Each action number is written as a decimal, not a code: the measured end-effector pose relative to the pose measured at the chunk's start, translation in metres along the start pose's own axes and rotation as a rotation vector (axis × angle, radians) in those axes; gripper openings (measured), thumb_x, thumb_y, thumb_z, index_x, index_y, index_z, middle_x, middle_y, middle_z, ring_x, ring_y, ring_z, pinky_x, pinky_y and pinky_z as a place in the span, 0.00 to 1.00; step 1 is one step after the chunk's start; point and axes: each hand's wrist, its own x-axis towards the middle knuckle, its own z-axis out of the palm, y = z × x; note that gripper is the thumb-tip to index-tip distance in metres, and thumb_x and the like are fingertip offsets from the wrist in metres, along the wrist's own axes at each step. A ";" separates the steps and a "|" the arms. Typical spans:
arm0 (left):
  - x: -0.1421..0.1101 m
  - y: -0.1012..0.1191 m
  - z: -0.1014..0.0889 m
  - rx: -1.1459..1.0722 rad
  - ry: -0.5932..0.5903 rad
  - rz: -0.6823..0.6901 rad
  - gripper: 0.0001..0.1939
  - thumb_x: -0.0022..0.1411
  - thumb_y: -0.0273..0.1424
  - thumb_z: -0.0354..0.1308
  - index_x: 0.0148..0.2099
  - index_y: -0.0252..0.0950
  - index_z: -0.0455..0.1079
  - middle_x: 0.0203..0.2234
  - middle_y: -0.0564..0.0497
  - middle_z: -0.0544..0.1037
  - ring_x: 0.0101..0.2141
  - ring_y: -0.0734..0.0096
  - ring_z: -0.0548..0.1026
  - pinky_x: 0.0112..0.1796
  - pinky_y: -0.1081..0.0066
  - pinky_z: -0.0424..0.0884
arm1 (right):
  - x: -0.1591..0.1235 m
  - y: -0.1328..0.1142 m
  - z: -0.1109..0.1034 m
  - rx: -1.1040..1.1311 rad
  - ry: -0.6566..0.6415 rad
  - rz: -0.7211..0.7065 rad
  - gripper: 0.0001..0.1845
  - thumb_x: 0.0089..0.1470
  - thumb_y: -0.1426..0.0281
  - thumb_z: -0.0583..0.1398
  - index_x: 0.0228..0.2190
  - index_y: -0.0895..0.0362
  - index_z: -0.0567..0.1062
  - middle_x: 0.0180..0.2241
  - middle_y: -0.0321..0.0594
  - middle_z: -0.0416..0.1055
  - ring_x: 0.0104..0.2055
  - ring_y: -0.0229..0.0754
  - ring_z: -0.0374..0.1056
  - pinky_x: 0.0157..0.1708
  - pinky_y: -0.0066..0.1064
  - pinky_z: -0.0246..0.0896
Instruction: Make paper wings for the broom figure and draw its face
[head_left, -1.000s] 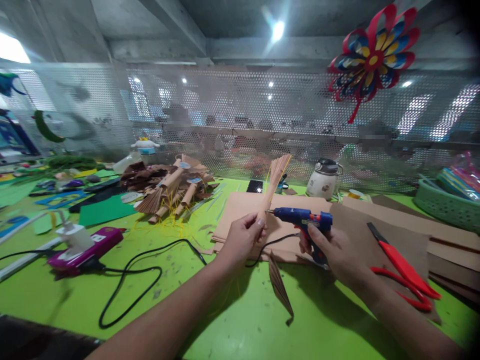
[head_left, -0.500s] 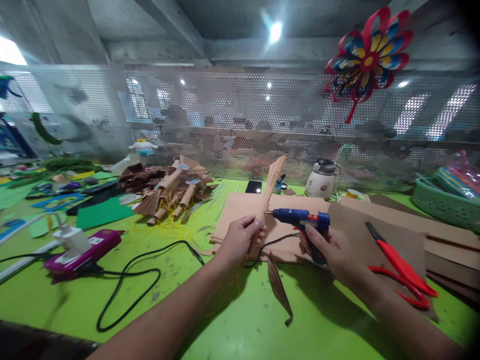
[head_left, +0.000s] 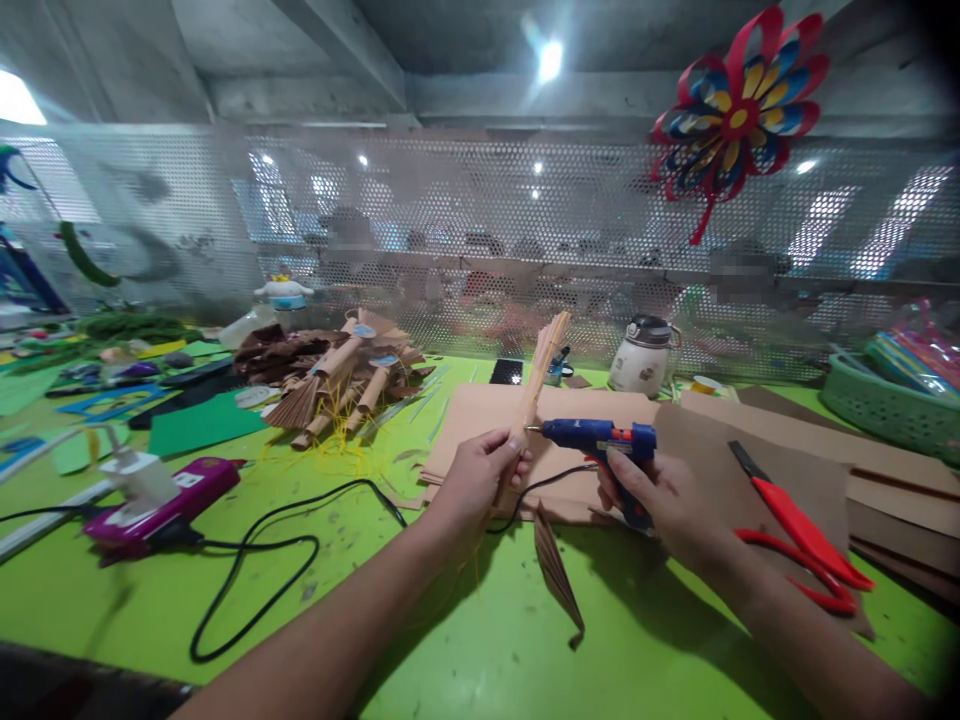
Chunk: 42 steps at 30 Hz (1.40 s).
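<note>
Pinched in my left hand [head_left: 487, 475] is a fan of pleated light-brown paper [head_left: 536, 375], its spread end pointing up and away, with yellow strands along it. My right hand [head_left: 660, 495] grips a blue glue gun [head_left: 600, 436] by its handle. The nozzle points left and is at the paper just above my left fingers; whether it touches I cannot tell. Beneath both hands lies a stack of tan paper sheets [head_left: 465, 420]. One brown pleated paper leaf [head_left: 556, 570] lies on the green table [head_left: 465, 660] in front of the stack.
Red-handled scissors [head_left: 802, 525] lie on brown paper at the right. A black cord [head_left: 315, 545] loops from the purple power strip [head_left: 165, 505] towards the glue gun. Rolled brown-paper pieces [head_left: 345, 375] are piled back left. A white jug [head_left: 641, 357] and green basket [head_left: 885, 400] stand behind.
Little differs. The glue gun's nozzle has shifted very slightly left with my right hand, and the whole view has moved a few pixels. Both hands keep their hold.
</note>
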 end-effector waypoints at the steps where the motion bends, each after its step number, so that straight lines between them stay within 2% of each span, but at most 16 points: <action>1: 0.000 0.000 0.000 0.000 -0.004 0.002 0.12 0.52 0.36 0.63 0.30 0.31 0.71 0.25 0.48 0.71 0.23 0.79 0.66 0.24 0.79 0.60 | 0.000 0.000 0.001 0.000 -0.003 0.003 0.23 0.56 0.52 0.53 0.22 0.59 0.68 0.20 0.38 0.64 0.23 0.37 0.59 0.23 0.29 0.53; 6: 0.000 -0.002 0.000 0.012 -0.028 -0.004 0.11 0.55 0.35 0.61 0.30 0.30 0.70 0.26 0.47 0.72 0.21 0.81 0.64 0.23 0.80 0.59 | 0.002 0.002 0.001 0.010 0.021 -0.011 0.23 0.57 0.53 0.53 0.21 0.58 0.67 0.21 0.37 0.64 0.25 0.37 0.60 0.25 0.29 0.53; 15: 0.002 -0.002 -0.002 0.005 -0.005 -0.002 0.12 0.52 0.36 0.63 0.30 0.30 0.71 0.26 0.46 0.72 0.23 0.79 0.66 0.24 0.79 0.61 | 0.001 0.000 0.002 0.068 -0.009 0.003 0.24 0.56 0.52 0.54 0.20 0.58 0.65 0.19 0.36 0.62 0.23 0.36 0.59 0.22 0.28 0.53; 21: 0.000 -0.003 -0.001 0.009 -0.022 -0.025 0.11 0.53 0.35 0.62 0.30 0.31 0.71 0.26 0.47 0.73 0.21 0.80 0.65 0.22 0.80 0.59 | 0.003 0.004 0.001 0.118 0.018 -0.012 0.23 0.55 0.52 0.55 0.20 0.57 0.64 0.19 0.34 0.61 0.23 0.36 0.60 0.22 0.28 0.55; 27: 0.001 -0.002 -0.002 0.001 -0.014 -0.012 0.12 0.52 0.36 0.63 0.30 0.30 0.71 0.25 0.47 0.72 0.23 0.78 0.66 0.24 0.79 0.61 | 0.001 -0.004 0.004 0.128 -0.002 0.023 0.24 0.53 0.51 0.56 0.19 0.57 0.65 0.18 0.36 0.61 0.21 0.36 0.58 0.21 0.28 0.57; 35: -0.001 -0.004 0.000 0.003 -0.034 -0.052 0.11 0.53 0.35 0.62 0.30 0.31 0.70 0.25 0.49 0.72 0.20 0.81 0.64 0.21 0.80 0.57 | 0.005 0.001 0.003 0.163 0.026 0.006 0.23 0.54 0.51 0.55 0.20 0.57 0.65 0.19 0.35 0.60 0.24 0.37 0.60 0.23 0.29 0.57; 42: 0.001 -0.001 -0.004 -0.013 0.001 -0.006 0.12 0.51 0.36 0.63 0.30 0.30 0.71 0.26 0.47 0.72 0.24 0.77 0.67 0.25 0.78 0.62 | 0.002 0.001 0.003 0.158 -0.008 0.013 0.24 0.54 0.52 0.55 0.19 0.57 0.65 0.19 0.35 0.60 0.23 0.37 0.60 0.24 0.29 0.58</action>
